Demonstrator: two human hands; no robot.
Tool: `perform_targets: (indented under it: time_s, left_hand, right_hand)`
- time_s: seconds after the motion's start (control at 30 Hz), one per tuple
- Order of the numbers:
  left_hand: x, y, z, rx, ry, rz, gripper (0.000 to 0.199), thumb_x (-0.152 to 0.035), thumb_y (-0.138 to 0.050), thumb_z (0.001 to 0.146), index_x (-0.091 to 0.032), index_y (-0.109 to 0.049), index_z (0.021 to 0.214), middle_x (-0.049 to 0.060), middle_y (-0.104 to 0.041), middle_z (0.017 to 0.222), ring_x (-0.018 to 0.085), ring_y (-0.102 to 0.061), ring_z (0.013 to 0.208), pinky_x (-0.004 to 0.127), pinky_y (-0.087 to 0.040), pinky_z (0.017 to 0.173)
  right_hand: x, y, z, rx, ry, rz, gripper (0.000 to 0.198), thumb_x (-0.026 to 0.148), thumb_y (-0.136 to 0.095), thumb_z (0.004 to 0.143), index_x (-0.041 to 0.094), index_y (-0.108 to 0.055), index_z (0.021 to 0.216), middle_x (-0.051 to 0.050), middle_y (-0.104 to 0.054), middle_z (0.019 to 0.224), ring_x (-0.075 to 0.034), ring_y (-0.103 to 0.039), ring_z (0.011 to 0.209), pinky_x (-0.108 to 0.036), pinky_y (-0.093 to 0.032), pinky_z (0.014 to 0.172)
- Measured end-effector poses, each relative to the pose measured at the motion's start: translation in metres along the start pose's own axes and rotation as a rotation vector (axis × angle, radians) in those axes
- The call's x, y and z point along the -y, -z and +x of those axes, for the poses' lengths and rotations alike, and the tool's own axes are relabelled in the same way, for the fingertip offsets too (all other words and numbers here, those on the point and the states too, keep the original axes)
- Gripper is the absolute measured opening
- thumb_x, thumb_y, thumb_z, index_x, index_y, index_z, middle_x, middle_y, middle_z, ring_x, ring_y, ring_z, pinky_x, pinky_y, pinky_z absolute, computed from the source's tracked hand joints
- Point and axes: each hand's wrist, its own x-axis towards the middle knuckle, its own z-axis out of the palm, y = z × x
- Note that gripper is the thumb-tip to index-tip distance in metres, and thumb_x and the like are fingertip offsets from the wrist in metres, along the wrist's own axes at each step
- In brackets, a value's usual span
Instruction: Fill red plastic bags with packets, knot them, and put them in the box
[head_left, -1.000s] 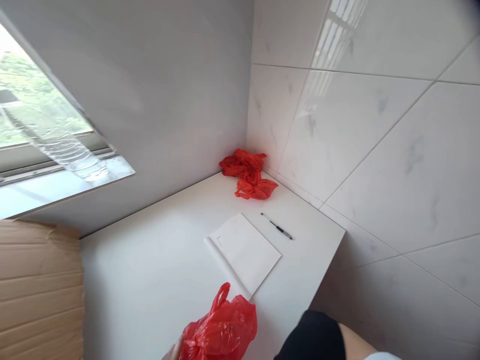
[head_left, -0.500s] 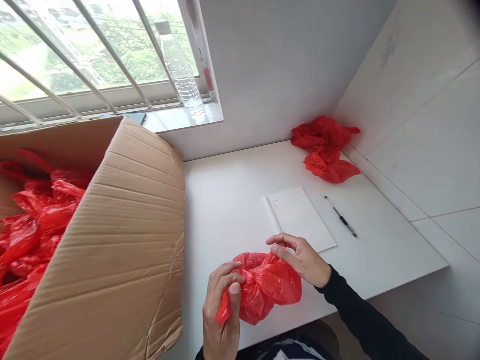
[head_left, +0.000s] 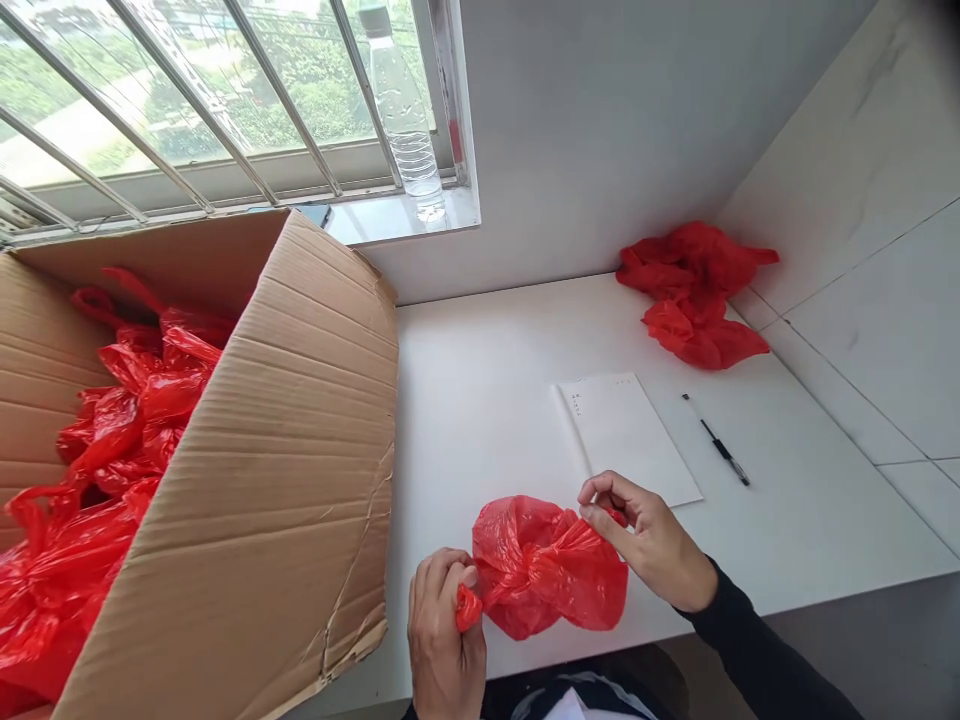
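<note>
A knotted red plastic bag [head_left: 551,575] lies at the front edge of the white table, between my hands. My left hand [head_left: 446,625] is closed on one end of it, and a twisted tip pokes out between thumb and fingers. At the opposite end, my right hand [head_left: 637,530] pinches the other handle between thumb and fingertips. The bag is stretched sideways, with its knot in the middle. What the bag contains, if anything, cannot be made out.
To the left stands an open cardboard box [head_left: 300,430] full of red plastic bags [head_left: 142,400]. An open notebook [head_left: 637,440], a black pen [head_left: 720,445] and a crumpled red bag [head_left: 694,290] lie on the table [head_left: 480,390]. A water bottle [head_left: 409,130] stands on the windowsill.
Both hands have closed on the bag's two ends, and the bag is now pulled wider and flatter. The view has shifted slightly left.
</note>
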Motion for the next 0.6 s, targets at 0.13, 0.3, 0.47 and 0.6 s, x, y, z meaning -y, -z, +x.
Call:
perform_targets:
  time_s: [0.13, 0.3, 0.47, 0.6]
  left_hand:
    - [-0.006, -0.007, -0.004, 0.016, -0.033, -0.032, 0.034, -0.028, -0.027, 0.105, -0.02, -0.054, 0.124, 0.013, -0.048, 0.145, 0.028, -0.042, 0.138, 0.047, -0.043, 0.106]
    - [0.004, -0.03, -0.006, 0.325, -0.394, 0.244, 0.054, -0.021, -0.036, 0.101, -0.015, -0.029, 0.154, 0.01, -0.035, 0.16, 0.028, -0.025, 0.15, 0.049, -0.027, 0.121]
    - [0.018, -0.051, -0.015, 0.364, -0.392, 0.404, 0.067, -0.01, -0.044, 0.091, -0.014, -0.028, 0.156, 0.008, -0.028, 0.164, 0.028, -0.02, 0.152, 0.049, -0.02, 0.123]
    - [0.015, -0.049, -0.014, 0.355, -0.382, 0.391, 0.067, -0.016, -0.047, 0.089, -0.014, -0.032, 0.155, 0.008, -0.027, 0.164, 0.028, -0.024, 0.151, 0.048, -0.023, 0.122]
  right_hand:
    - [-0.003, -0.015, -0.008, -0.025, -0.042, 0.12, 0.036, 0.049, -0.055, 0.095, 0.026, -0.059, 0.122, 0.001, -0.056, 0.081, -0.017, -0.058, 0.078, -0.032, -0.051, 0.077]
    - [-0.029, -0.058, -0.026, -0.223, 0.453, -0.406, 0.044, 0.022, -0.05, 0.097, 0.033, -0.055, 0.139, -0.008, -0.059, 0.113, -0.024, -0.058, 0.111, -0.042, -0.054, 0.095]
    - [-0.075, -0.09, -0.032, -0.357, 0.72, -0.759, 0.061, 0.004, -0.048, 0.091, 0.025, -0.044, 0.149, -0.009, -0.06, 0.13, -0.028, -0.049, 0.13, -0.05, -0.05, 0.106]
    - [-0.092, -0.092, -0.028, -0.364, 0.734, -0.833, 0.061, 0.008, -0.048, 0.092, 0.026, -0.041, 0.151, -0.009, -0.061, 0.134, -0.03, -0.053, 0.13, -0.052, -0.055, 0.101]
